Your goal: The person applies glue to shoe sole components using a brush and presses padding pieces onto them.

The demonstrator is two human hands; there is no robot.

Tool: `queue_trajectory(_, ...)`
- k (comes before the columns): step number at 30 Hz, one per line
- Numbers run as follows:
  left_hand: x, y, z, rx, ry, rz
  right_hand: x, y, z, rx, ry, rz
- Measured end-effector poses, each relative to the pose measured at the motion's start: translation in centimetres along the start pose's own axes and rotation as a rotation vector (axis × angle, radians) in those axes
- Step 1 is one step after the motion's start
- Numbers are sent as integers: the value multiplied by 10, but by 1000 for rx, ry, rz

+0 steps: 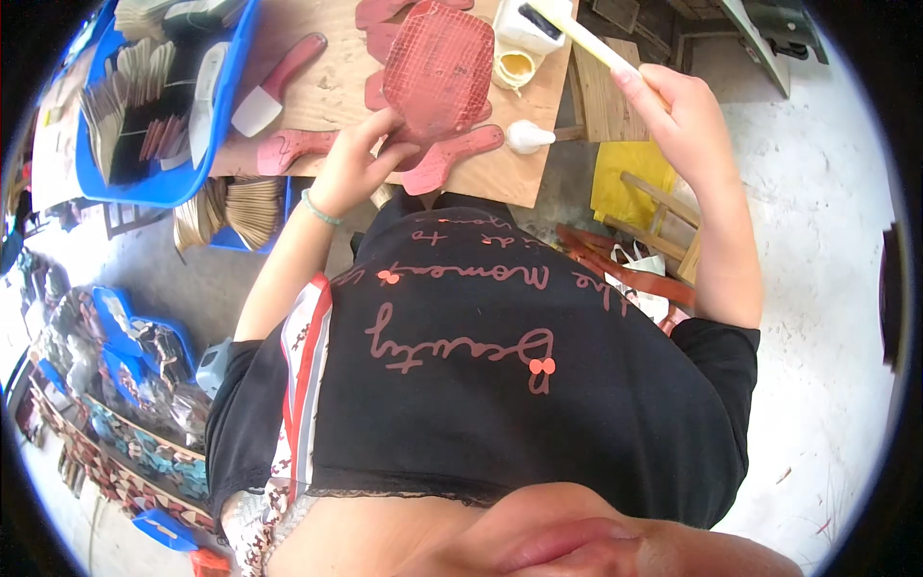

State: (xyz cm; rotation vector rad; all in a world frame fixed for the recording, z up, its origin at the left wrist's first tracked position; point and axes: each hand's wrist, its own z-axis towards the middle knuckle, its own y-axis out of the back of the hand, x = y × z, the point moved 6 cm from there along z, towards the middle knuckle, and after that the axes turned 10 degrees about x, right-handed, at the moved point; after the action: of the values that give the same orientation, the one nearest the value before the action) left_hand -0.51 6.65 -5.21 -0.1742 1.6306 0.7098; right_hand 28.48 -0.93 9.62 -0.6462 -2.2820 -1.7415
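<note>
My left hand [377, 159] pinches the near end of a dark red, broad, rounded flat piece [437, 72] with a light grid of lines across its face. My right hand [678, 115] is closed round the pale handle of a brush [601, 46]. The brush's dark bristles hang over a white plastic container [519, 34]. Beside it, an open round mouth shows a yellow substance [516, 66]. Under and around the held piece lie several red paddle-shaped pieces with narrow handles, one of them [452, 159] near my left fingers.
A small white squeeze bottle [529, 137] lies at the wooden table's [524, 178] right edge. On the left are a red-handled, white-bladed scraper-like piece [279, 85] and a blue crate [216, 144] packed with flat pieces. A yellow sheet [615, 178] and wooden bars stand right of the table.
</note>
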Motion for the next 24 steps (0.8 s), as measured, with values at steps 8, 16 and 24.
queue_trajectory(8, -28, -7, 8, 93, -5, 83, 69, -11, 5, 43, 140, -86)
queue_trajectory(16, -29, -8, 6, -2, -92, 98, 84, -17, 9, 45, 161, -206)
queue_trajectory(24, -29, -17, -1, 141, 103, -899, 22, 1, 14, -127, 83, 307)
